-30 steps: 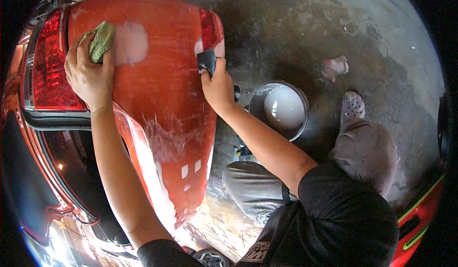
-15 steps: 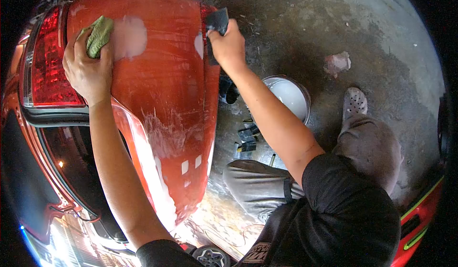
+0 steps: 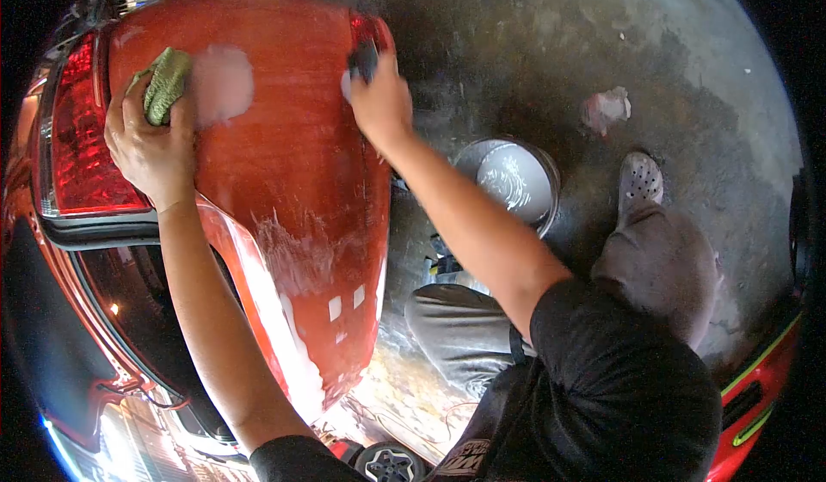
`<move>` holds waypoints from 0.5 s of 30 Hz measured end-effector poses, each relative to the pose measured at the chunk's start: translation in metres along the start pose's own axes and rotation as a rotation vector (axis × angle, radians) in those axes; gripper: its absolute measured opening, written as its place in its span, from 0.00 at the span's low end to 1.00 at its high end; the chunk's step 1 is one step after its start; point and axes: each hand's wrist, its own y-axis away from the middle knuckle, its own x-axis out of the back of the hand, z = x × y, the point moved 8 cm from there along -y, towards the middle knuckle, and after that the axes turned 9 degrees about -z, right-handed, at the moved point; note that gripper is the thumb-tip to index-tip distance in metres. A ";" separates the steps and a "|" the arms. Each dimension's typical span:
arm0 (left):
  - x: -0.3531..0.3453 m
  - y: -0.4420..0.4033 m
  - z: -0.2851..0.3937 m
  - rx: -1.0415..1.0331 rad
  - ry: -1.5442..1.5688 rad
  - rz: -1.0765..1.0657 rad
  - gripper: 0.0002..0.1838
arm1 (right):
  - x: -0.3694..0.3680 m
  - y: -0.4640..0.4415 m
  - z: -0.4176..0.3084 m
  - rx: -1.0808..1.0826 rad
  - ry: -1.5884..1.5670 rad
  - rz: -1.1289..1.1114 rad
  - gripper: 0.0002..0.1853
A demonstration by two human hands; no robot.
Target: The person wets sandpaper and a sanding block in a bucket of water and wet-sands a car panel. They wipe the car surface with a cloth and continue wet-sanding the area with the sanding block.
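My left hand [image 3: 153,142] is wrapped round a green cloth [image 3: 167,84] and rests on the red car panel [image 3: 284,163], beside a pale round patch [image 3: 222,84] and the large tail light [image 3: 86,138]. At the panel's far right edge, my right hand [image 3: 383,99] grips a dark flat pad [image 3: 365,60], blurred by motion, next to the smaller tail light [image 3: 366,27]. White smears and small pale squares mark the lower part of the panel.
A bucket of whitish liquid [image 3: 516,176] stands on the wet floor, partly behind my right forearm. Dark small objects [image 3: 443,258] lie near my knee. A crumpled pinkish piece [image 3: 607,108] lies farther right, above my shoe [image 3: 641,181].
The dark pad in my right hand went up off the panel edge, then came back down and left beside the small tail light. My left hand shifted slightly with the cloth. The bucket's liquid now looks rippled.
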 end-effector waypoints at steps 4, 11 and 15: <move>0.000 -0.001 -0.003 0.005 -0.018 -0.009 0.25 | 0.006 -0.014 -0.008 0.086 0.019 0.075 0.20; 0.000 -0.001 -0.001 0.009 0.002 -0.002 0.25 | -0.002 0.050 0.007 -0.004 0.037 -0.027 0.19; -0.001 0.000 0.000 0.014 -0.016 -0.019 0.25 | 0.011 -0.020 -0.014 -0.004 0.089 0.033 0.20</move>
